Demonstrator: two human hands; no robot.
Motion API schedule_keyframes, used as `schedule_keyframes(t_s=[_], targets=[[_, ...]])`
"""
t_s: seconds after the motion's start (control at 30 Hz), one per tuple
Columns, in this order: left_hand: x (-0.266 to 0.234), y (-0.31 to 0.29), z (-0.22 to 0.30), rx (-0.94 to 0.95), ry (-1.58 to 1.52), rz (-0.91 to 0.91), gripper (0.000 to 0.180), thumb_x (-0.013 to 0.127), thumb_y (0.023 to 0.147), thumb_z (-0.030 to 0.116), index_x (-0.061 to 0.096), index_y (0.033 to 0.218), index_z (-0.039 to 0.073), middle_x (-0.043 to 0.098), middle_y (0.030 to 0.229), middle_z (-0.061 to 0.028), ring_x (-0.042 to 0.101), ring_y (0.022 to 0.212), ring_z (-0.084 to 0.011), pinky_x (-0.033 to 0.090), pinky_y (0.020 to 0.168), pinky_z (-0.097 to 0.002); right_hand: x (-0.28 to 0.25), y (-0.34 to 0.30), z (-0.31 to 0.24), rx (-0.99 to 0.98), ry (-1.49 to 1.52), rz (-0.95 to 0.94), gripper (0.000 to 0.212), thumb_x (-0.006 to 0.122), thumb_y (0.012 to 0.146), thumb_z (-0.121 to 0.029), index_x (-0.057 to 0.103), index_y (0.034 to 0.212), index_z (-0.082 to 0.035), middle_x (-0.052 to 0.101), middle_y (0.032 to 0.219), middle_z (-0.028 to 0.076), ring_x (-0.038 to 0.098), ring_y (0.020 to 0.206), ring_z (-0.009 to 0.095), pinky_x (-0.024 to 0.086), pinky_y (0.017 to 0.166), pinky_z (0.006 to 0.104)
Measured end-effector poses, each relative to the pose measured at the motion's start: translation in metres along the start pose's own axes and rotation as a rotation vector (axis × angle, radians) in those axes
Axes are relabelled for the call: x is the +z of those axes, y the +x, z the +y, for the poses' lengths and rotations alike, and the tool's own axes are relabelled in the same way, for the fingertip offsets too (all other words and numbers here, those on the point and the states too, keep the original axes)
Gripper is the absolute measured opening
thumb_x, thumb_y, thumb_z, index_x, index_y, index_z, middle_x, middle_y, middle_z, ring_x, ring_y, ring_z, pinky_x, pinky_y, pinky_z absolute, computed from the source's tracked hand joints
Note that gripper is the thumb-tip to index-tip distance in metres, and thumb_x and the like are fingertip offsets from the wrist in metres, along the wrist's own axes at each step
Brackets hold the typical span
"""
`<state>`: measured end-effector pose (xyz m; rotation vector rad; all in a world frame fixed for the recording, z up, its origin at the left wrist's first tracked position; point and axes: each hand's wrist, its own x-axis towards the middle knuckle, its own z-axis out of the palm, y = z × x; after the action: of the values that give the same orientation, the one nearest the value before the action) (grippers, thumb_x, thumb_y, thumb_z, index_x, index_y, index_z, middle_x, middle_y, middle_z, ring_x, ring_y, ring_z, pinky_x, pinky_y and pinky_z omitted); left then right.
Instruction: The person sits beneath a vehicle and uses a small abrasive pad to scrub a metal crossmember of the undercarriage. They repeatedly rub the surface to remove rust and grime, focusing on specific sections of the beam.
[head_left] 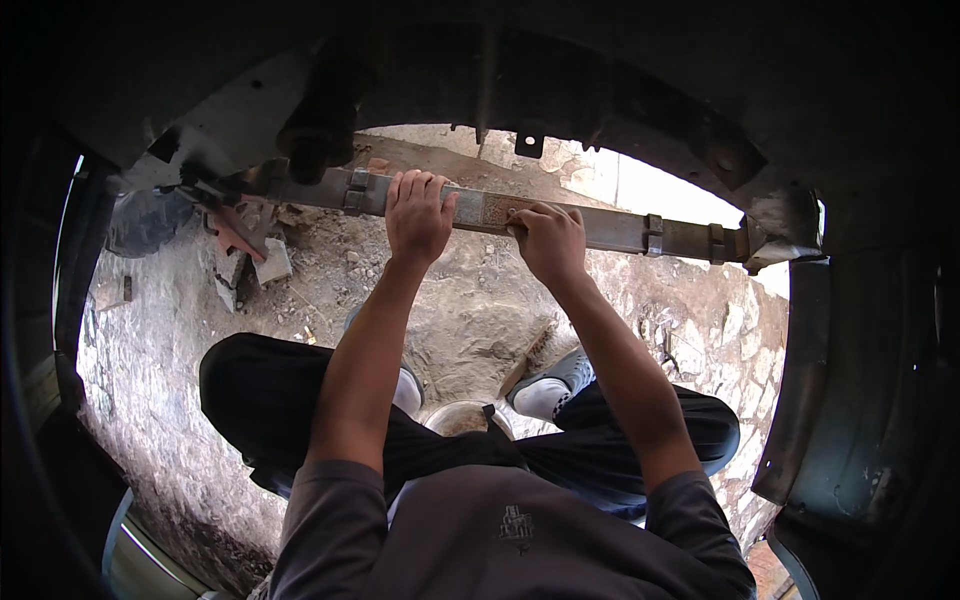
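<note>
A long grey leaf spring (pixel 610 226) runs crosswise in front of me, with metal clamps (pixel 653 234) around it. Its middle has a paler grey stretch beside a rough brown patch (pixel 496 209). My left hand (pixel 419 218) lies over the bar just left of the pale stretch, fingers hooked across it and thumb on its near side. My right hand (pixel 548 240) is closed, its curled fingers pressed to the bar at the right end of the brown patch. Whatever may be pinched in those fingers is too small or hidden to make out.
Dark wheel-arch metal (pixel 640 110) curves overhead and down both sides. A dark cylindrical part (pixel 320 120) hangs at the upper left. Below it are a reddish metal piece (pixel 235 232) and broken stone (pixel 272 262) on the dirt ground. A round pale container (pixel 462 416) stands between my feet.
</note>
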<state>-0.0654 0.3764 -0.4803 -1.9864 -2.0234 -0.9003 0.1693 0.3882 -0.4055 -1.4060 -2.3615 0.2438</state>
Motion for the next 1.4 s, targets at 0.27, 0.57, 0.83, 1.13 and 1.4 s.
schedule_keyframes(t_s=[0.27, 0.57, 0.83, 1.13, 1.4], targets=[[-0.007, -0.004, 0.007, -0.023, -0.379, 0.126, 0.02, 0.075, 0.1, 0.029, 0.077, 0.112, 0.013, 0.075, 0.12, -0.008, 0.065, 0.128, -0.0309, 0.043, 0.12, -0.0473, 0.052, -0.074, -0.017, 0.613, 1.063, 0.245, 0.036, 0.08, 0.102, -0.021, 0.073, 0.132, -0.004, 0.078, 0.108, 0.002, 0.074, 0.089, 0.014, 0.058, 0.08, 0.0301], [-0.022, -0.078, 0.104, -0.505, -1.054, -0.512, 0.029, 0.077, 0.103, 0.027, 0.076, 0.123, 0.006, 0.079, 0.114, -0.0075, 0.075, 0.103, -0.0144, 0.059, 0.08, -0.032, 0.064, -0.122, -0.031, 0.969, 1.949, 0.167, 0.026, 0.064, 0.112, -0.034, 0.068, 0.127, -0.013, 0.067, 0.096, -0.003, 0.061, 0.078, 0.009, 0.053, 0.07, 0.0292], [-0.008, -0.113, 0.104, -1.031, -1.697, -0.638, 0.039, 0.077, 0.105, 0.025, 0.068, 0.138, 0.008, 0.072, 0.127, -0.0033, 0.071, 0.114, -0.0149, 0.06, 0.094, -0.0349, 0.064, -0.114, -0.014, 0.894, 1.611, 0.104, 0.027, 0.067, 0.111, -0.028, 0.073, 0.128, -0.007, 0.073, 0.104, 0.003, 0.068, 0.087, 0.011, 0.055, 0.077, 0.0259], [-0.004, -0.109, 0.072, -1.047, -1.87, -0.665, 0.04, 0.079, 0.101, 0.01, 0.065, 0.138, 0.005, 0.072, 0.111, -0.0008, 0.068, 0.093, -0.0115, 0.058, 0.093, -0.0315, 0.04, -0.102, -0.017, 0.805, 1.391, 0.124, 0.037, 0.067, 0.111, -0.029, 0.071, 0.138, -0.004, 0.075, 0.117, 0.005, 0.068, 0.1, 0.013, 0.057, 0.09, 0.028], [-0.01, -0.087, 0.099, -0.692, -1.387, -0.512, 0.037, 0.084, 0.097, 0.013, 0.071, 0.129, -0.001, 0.077, 0.109, -0.0057, 0.072, 0.098, -0.0129, 0.06, 0.087, -0.0294, 0.049, -0.114, -0.006, 0.796, 2.031, -0.071, 0.048, 0.069, 0.109, -0.019, 0.054, 0.152, -0.004, 0.068, 0.134, 0.009, 0.071, 0.115, 0.02, 0.058, 0.098, 0.0354]])
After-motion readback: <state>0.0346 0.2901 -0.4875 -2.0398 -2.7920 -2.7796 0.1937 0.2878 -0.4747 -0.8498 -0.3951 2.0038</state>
